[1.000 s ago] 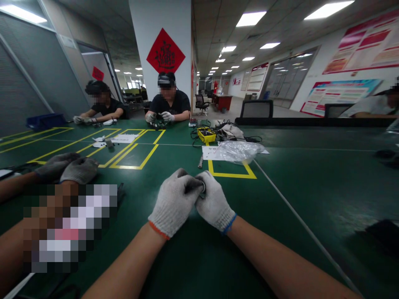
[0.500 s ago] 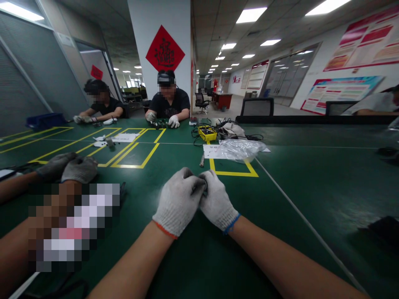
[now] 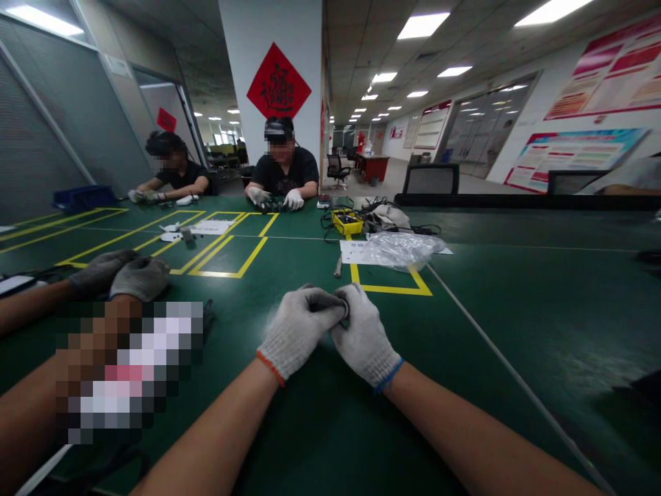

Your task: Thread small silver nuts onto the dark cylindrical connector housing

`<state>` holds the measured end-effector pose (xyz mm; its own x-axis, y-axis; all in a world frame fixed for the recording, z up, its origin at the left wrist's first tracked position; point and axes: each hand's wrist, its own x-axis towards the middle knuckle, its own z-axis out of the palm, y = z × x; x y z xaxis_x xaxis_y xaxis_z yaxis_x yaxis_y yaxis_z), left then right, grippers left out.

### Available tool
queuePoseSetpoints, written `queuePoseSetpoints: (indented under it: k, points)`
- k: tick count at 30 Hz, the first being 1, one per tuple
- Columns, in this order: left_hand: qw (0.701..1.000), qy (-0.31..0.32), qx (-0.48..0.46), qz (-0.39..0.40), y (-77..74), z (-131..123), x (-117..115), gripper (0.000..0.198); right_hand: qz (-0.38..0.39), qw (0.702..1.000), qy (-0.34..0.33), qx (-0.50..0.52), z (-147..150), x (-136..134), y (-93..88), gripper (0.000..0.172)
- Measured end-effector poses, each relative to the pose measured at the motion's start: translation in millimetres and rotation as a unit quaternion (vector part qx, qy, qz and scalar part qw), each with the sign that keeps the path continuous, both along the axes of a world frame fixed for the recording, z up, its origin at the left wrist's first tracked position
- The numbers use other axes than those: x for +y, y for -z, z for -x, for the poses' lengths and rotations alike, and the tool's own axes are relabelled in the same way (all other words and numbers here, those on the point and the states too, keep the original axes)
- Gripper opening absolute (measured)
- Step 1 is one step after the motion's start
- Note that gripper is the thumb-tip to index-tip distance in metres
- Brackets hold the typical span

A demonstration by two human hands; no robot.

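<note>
My left hand (image 3: 299, 331) and my right hand (image 3: 364, 337), both in white knit gloves, are pressed together over the green table (image 3: 465, 331) in front of me. Their fingers are curled round a small dark part (image 3: 341, 311) pinched between them; only a sliver of it shows, so I cannot name it. The left glove has an orange cuff, the right a blue one. Both wrists hover just above the table top.
A neighbour's grey-gloved hands (image 3: 121, 275) rest at my left. Ahead lie a clear plastic bag (image 3: 400, 249) on paper, a yellow tool box (image 3: 347, 222) with cables, and a yellow-taped square (image 3: 392, 282). Two people sit across the table.
My hands have stayed clasped on the small part and shifted slightly to the right and down in view; my left fingers curl further over it. The person opposite lowered both hands to the table.
</note>
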<state>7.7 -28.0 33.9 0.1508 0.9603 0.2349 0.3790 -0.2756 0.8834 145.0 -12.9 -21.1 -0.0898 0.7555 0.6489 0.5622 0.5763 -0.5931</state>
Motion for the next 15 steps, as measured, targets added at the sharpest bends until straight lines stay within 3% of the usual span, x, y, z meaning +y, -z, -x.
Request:
queuePoseSetpoints:
  k: [9,15]
  points:
    - [0.990,-0.013,0.115,-0.075,-3.4,3.6,-2.6,0.009,0.007,1.000,-0.002,-0.018,0.2,-1.3,-0.5,0.016]
    - [0.996,0.013,0.064,-0.065,-1.3,0.9,-1.0,0.014,0.023,1.000,0.015,0.004,-0.3,1.2,1.6,0.015]
